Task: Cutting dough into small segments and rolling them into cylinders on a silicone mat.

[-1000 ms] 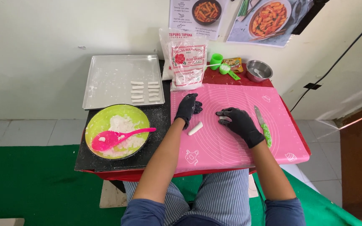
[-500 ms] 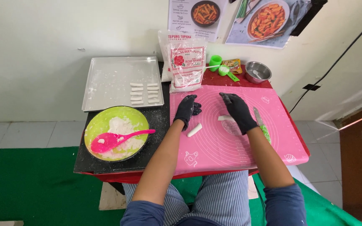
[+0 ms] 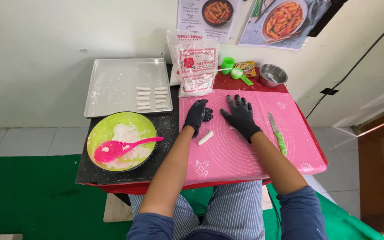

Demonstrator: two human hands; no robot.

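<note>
Both my hands wear black gloves and rest on a pink silicone mat [image 3: 245, 155]. My left hand [image 3: 197, 115] is curled into a loose fist at the mat's upper left; I cannot see anything in it. A short white dough stick [image 3: 205, 137] lies just below it, apart from the fingers. My right hand [image 3: 241, 116] lies flat on the mat, palm down and fingers spread. A bit of white dough shows at its lower edge.
A green-handled knife [image 3: 277, 133] lies right of my right hand. A green bowl [image 3: 98, 133] with white dough and a pink spoon [image 3: 121, 146] sits at left. Behind are a metal tray [image 3: 112, 84] with dough sticks, flour bags [image 3: 196, 66], green measuring cups [image 3: 228, 63] and a steel bowl [image 3: 273, 74].
My right hand has gone from a closed grip lower on the mat to lying flat farther up, fingers spread. The left hand and the dough stick stay put.
</note>
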